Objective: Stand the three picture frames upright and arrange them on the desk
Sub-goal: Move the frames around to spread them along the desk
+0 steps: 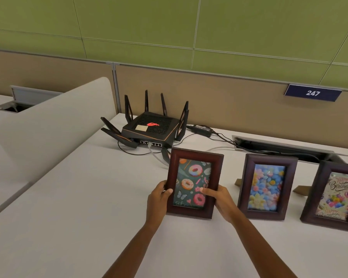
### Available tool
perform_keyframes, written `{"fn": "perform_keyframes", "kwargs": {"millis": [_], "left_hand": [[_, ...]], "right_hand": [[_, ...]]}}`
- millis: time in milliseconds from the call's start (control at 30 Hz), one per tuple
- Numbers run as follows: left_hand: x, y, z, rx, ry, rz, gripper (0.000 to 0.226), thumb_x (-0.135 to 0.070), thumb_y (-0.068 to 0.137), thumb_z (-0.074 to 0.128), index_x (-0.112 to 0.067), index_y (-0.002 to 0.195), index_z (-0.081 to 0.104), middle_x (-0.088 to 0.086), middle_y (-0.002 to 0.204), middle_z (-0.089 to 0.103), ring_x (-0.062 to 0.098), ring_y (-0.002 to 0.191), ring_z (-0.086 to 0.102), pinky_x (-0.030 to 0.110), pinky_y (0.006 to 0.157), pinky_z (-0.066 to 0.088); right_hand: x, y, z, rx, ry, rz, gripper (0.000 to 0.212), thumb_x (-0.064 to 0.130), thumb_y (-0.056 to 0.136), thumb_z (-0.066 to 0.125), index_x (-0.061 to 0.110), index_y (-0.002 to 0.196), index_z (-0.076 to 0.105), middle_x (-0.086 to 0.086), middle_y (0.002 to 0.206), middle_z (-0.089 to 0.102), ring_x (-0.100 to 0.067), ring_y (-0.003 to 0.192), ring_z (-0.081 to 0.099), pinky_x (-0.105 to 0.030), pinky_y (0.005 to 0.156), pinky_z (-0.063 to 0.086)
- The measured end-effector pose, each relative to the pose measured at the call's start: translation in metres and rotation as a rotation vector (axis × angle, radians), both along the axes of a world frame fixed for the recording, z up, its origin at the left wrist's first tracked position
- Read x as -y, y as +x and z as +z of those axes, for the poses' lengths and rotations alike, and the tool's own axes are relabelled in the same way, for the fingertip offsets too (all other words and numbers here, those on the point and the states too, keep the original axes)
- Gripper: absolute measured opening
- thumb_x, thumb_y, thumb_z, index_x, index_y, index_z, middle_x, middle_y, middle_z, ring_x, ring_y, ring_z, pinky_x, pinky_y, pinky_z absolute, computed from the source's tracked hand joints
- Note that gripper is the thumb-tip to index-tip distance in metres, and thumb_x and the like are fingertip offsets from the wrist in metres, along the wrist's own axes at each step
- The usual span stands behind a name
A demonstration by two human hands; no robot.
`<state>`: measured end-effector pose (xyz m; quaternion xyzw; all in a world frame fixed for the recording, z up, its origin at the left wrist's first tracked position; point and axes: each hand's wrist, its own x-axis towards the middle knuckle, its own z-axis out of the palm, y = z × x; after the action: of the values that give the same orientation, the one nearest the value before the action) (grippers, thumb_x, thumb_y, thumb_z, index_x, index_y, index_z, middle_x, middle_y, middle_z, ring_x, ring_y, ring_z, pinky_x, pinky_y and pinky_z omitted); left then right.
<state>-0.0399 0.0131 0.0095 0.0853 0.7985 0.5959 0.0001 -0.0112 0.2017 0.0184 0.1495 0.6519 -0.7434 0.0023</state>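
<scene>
Three dark wooden picture frames stand in a row on the white desk [68, 207]. The donut frame [193, 167] is leftmost and upright, its bottom edge at the desk. My left hand [159, 199] grips its left edge, thumb on the front. My right hand [221, 201] holds its right edge, thumb on the glass. The flower frame [267, 185] stands upright in the middle on its rear stand. The birthday frame [333, 195] stands at the right, partly cut off by the image edge.
A black router [151, 128] with several antennas sits behind the donut frame, with cables and a power brick [201, 129] trailing right into an open cable tray [279, 147]. A beige divider [48, 125] rises at the left. A partition with a "247" sign [312, 93] backs the desk.
</scene>
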Motion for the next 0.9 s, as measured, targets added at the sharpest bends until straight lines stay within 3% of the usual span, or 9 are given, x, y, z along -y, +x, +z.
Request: {"fn": "perform_keyframes", "kwargs": {"millis": [67,167,367,533,667,800,900], "left_hand": [[0.008,-0.004,0.002,-0.011,0.025,-0.005,0.029,-0.011,0.093,0.046,-0.001,0.119,0.052,0.014,0.115,0.064,0.017,0.098,0.058,0.016,0.072,0.052],[0.022,-0.014,0.009,-0.019,0.043,0.011,0.029,-0.013,0.093,0.045,-0.002,0.119,0.052,0.014,0.116,0.064,0.024,0.104,0.06,0.028,0.079,0.053],[0.062,-0.043,0.022,-0.051,0.047,0.077,0.028,-0.014,0.094,0.044,-0.001,0.118,0.052,0.015,0.116,0.063,0.016,0.098,0.057,0.029,0.079,0.052],[0.103,-0.074,0.031,-0.089,0.036,0.132,0.027,-0.012,0.094,0.044,0.0,0.116,0.054,0.015,0.113,0.064,0.021,0.099,0.059,0.033,0.082,0.052],[0.136,-0.098,0.033,-0.089,0.025,0.183,0.028,-0.012,0.093,0.045,0.0,0.117,0.055,0.016,0.114,0.065,0.022,0.099,0.059,0.038,0.086,0.052],[0.163,-0.12,0.03,-0.083,-0.005,0.248,0.027,-0.012,0.093,0.046,0.001,0.115,0.056,0.016,0.112,0.065,0.02,0.094,0.058,0.033,0.083,0.051],[0.179,-0.134,0.028,-0.064,-0.004,0.276,0.027,-0.011,0.093,0.046,0.003,0.115,0.056,0.018,0.111,0.066,0.023,0.095,0.059,0.04,0.088,0.052]], "right_hand": [[0.006,-0.005,0.003,-0.01,-0.002,0.009,0.024,0.004,0.077,0.064,0.013,0.099,0.063,-0.003,0.095,0.072,-0.02,0.084,0.071,-0.028,0.069,0.06],[0.019,-0.016,0.011,-0.046,0.006,0.016,0.02,0.004,0.078,0.063,0.016,0.093,0.064,-0.001,0.091,0.073,-0.019,0.08,0.071,-0.026,0.066,0.06],[0.062,-0.053,0.028,-0.113,0.056,0.05,0.019,0.002,0.081,0.059,0.019,0.088,0.062,0.001,0.086,0.071,-0.014,0.071,0.071,-0.019,0.056,0.057],[0.108,-0.094,0.033,-0.104,0.047,0.08,0.029,-0.001,0.081,0.056,0.01,0.108,0.055,-0.007,0.101,0.066,-0.019,0.085,0.066,-0.025,0.066,0.058],[0.143,-0.128,0.034,-0.07,0.014,0.102,0.032,-0.005,0.079,0.054,0.007,0.108,0.055,-0.015,0.111,0.064,-0.031,0.099,0.063,-0.044,0.088,0.053],[0.172,-0.159,0.034,-0.037,0.006,0.151,0.026,-0.004,0.079,0.053,0.011,0.1,0.057,-0.011,0.106,0.065,-0.028,0.094,0.063,-0.034,0.075,0.054],[0.189,-0.18,0.032,-0.022,0.005,0.179,0.027,-0.006,0.076,0.053,0.016,0.09,0.059,-0.009,0.102,0.066,-0.027,0.09,0.064,-0.033,0.073,0.054]]}}
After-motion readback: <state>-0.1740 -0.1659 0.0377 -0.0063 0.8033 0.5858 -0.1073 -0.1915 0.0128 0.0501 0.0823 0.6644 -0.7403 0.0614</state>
